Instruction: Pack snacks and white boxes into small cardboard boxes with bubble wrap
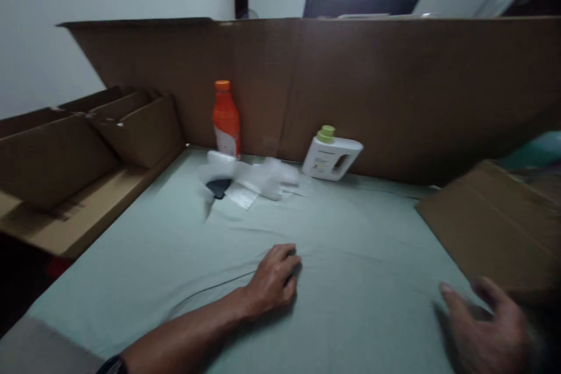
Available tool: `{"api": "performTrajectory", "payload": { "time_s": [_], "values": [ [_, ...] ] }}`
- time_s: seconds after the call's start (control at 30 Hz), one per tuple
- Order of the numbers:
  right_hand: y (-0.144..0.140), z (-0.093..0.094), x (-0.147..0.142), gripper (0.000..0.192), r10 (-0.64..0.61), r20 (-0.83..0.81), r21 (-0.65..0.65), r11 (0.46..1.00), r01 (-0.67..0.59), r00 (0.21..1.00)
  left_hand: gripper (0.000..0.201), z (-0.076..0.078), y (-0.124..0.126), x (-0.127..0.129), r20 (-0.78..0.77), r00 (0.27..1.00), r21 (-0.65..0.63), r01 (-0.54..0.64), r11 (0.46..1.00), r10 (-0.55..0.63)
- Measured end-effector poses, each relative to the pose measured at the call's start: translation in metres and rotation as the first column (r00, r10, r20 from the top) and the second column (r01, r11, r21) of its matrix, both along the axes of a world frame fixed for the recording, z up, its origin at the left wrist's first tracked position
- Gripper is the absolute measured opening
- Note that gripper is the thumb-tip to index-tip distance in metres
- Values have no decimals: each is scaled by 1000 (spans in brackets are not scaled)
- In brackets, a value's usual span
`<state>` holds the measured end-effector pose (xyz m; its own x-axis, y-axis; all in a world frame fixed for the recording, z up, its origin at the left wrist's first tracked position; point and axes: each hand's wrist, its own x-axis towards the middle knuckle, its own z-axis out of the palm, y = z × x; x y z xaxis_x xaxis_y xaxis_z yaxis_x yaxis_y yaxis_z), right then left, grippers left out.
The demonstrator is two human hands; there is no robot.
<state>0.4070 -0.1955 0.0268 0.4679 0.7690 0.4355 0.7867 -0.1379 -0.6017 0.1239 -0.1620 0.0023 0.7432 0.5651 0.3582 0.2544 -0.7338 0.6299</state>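
Two bare hands rest on a pale green cloth (pixel 359 280): the right hand (pixel 491 327), blurred at the near right corner, has its fingers spread and holding nothing beside a brown cardboard flap (pixel 486 234), while the left hand (pixel 274 280) lies near the middle, fingers loosely curled and empty, pressing a crease. At the far edge, well apart from both hands, crumpled clear plastic wrap (pixel 258 178) lies between an upright orange bottle (pixel 225 120) and a white jug with a green cap (pixel 331 155), before a tall cardboard wall (pixel 394 87); folded cardboard boxes (pixel 87 140) line the left side.
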Motion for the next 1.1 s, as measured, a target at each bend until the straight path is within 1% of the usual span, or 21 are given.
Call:
{"api": "performTrajectory", "payload": {
  "time_s": [0.03, 0.1, 0.17, 0.23, 0.27, 0.33, 0.4, 0.43, 0.47, 0.5, 0.53, 0.57, 0.63, 0.7, 0.8, 0.83, 0.9, 0.97, 1.0, 1.07, 1.1],
  "values": [
    [9, -2, -18, 50, 71, 23, -11, 997, -71, 997, 49, 2, 0, 0, -6, 1000, 7, -10, 1000, 10],
    [21, -1, -48, 43, 152, 48, -12, 988, -152, 987, 49, 9, 1, -4, -13, 1000, 18, -5, 1000, 5],
    [32, 5, -67, 36, 216, 74, -14, 976, -216, 974, 49, 23, 6, -18, -16, 1000, 56, -24, 998, 25],
    [51, 15, -81, 29, 275, 85, -19, 961, -275, 958, 46, 41, 19, -44, 14, 988, 134, -153, 979, 152],
    [64, 21, -88, 26, 306, 77, -26, 952, -305, 949, 46, 50, 29, -60, 49, 965, 175, -262, 949, 257],
    [97, 31, -106, 24, 358, 48, -41, 934, -356, 932, 50, 66, 57, -93, 136, 858, 205, -513, 833, 495],
    [130, 39, -126, 28, 385, 20, -48, 922, -384, 923, 67, 77, 90, -122, 153, 705, 111, -709, 697, 692],
    [142, 41, -137, 31, 393, 12, -46, 919, -392, 920, 75, 79, 107, -134, 125, 642, 42, -765, 643, 756],
    [150, 44, -146, 34, 400, 8, -41, 916, -399, 916, 79, 80, 122, -143, 86, 601, -27, -796, 604, 795],
    [153, 46, -155, 35, 412, 4, -38, 911, -411, 911, 75, 80, 134, -149, 47, 583, -84, -807, 585, 811],
    [150, 48, -161, 35, 426, 2, -35, 904, -426, 905, 64, 79, 144, -153, 21, 587, -124, -802, 585, 809],
    [142, 50, -165, 35, 441, 1, -32, 897, -440, 898, 49, 78, 149, -154, 14, 607, -147, -785, 602, 795],
    [117, 56, -165, 35, 458, -2, -26, 888, -458, 889, 25, 78, 151, -149, 35, 670, -166, -728, 665, 741],
    [93, 67, -152, 39, 423, -32, -10, 906, -423, 906, 19, 82, 146, -134, 83, 737, -163, -654, 738, 671],
    [82, 87, -113, 47, 252, -109, -2, 967, -254, 961, 24, 98, 142, -99, 159, 810, -125, -550, 826, 564],
    [85, 91, -97, 51, 191, -113, -13, 981, -193, 975, 29, 104, 144, -89, 174, 829, -106, -520, 847, 531],
    [96, 90, -69, 59, 99, -74, -47, 994, -103, 992, 52, 116, 154, -79, 190, 849, -51, -492, 869, 492],
    [104, 76, -48, 63, 68, -8, -92, 993, -68, 998, 68, 125, 168, -89, 196, 838, 13, -522, 853, 510],
    [105, 64, -43, 64, 74, 18, -123, 990, -71, 997, 69, 130, 177, -101, 197, 814, 41, -563, 825, 546],
    [100, 33, -41, 63, 108, 62, -200, 975, -93, 992, 68, 142, 198, -136, 203, 724, 76, -683, 727, 659],
    [96, 17, -44, 63, 115, 87, -242, 966, -91, 990, 68, 150, 211, -156, 208, 657, 83, -750, 656, 725]
  ]
}}
